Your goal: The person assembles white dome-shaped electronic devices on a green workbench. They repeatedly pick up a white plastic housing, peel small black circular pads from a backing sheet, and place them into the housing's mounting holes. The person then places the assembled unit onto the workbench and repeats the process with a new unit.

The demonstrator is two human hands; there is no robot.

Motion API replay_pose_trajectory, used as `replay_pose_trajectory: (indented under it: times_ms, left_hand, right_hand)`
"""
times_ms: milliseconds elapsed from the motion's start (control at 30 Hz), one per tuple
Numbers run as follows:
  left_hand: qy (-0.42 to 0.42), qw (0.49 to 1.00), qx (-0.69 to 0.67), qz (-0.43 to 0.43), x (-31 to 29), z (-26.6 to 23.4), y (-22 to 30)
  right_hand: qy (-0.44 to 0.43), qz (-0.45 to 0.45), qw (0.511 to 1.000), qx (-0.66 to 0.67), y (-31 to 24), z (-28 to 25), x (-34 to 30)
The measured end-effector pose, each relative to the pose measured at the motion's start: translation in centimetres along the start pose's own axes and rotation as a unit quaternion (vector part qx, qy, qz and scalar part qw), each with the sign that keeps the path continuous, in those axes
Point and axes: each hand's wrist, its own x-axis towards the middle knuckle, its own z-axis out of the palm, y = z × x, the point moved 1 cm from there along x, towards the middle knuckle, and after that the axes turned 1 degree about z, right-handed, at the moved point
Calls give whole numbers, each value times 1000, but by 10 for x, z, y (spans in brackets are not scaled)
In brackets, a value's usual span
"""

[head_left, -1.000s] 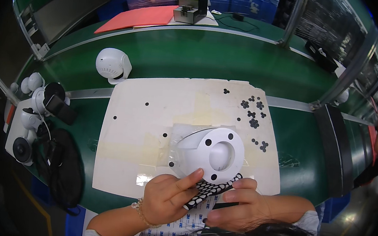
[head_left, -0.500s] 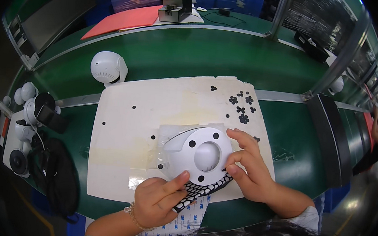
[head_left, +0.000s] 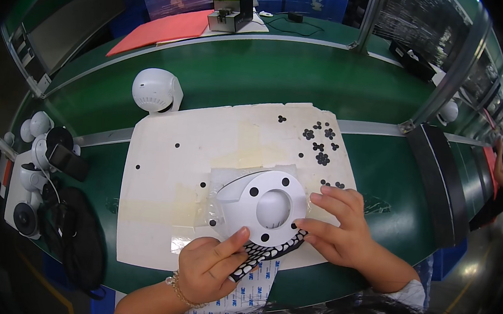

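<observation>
A white round device base (head_left: 238,208) with a wide central hole lies tilted toward me on clear bubble wrap (head_left: 217,175). Small round black pads (head_left: 254,191) sit around its ring. My right hand (head_left: 341,227) has its index fingertip against the pad at the ring's lower right, its other fingers spread. My left hand (head_left: 212,267) rests its index fingertip on the ring's lower left edge. Its other fingers are curled on a black perforated sheet (head_left: 264,255) with white dots, which runs under the ring's near edge. White printed backing paper (head_left: 255,286) lies below that.
Loose black pads (head_left: 322,159) are scattered on the pale board (head_left: 163,203), several clustered at its far right. A white camera-like device (head_left: 154,90) stands behind the board. More devices (head_left: 33,177) and a black bag (head_left: 83,232) lie left. A long black box (head_left: 437,185) stands right.
My right index finger has straightened onto the ring's lower right pad, and the other right fingers have shifted right and down. My left hand has hardly moved.
</observation>
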Motion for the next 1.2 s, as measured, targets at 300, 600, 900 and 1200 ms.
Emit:
replay_pose_trajectory:
  times_ms: [300, 600, 900, 1200]
  left_hand:
    - [4, 999, -37, 18, 1, -2, -3]
    - [-22, 993, -102, 56, 1, -10, -5]
    - [-36, 984, -160, 64, -9, -10, -8]
    - [-43, 981, -176, 71, -14, -12, -14]
  right_hand:
    - [-42, 375, 662, 647, 3, 29, 15]
    - [171, 295, 914, 220, 119, 42, 85]
    - [-72, 260, 911, -312, 211, 93, 111]
    - [-137, 99, 985, -21, 70, 198, 217]
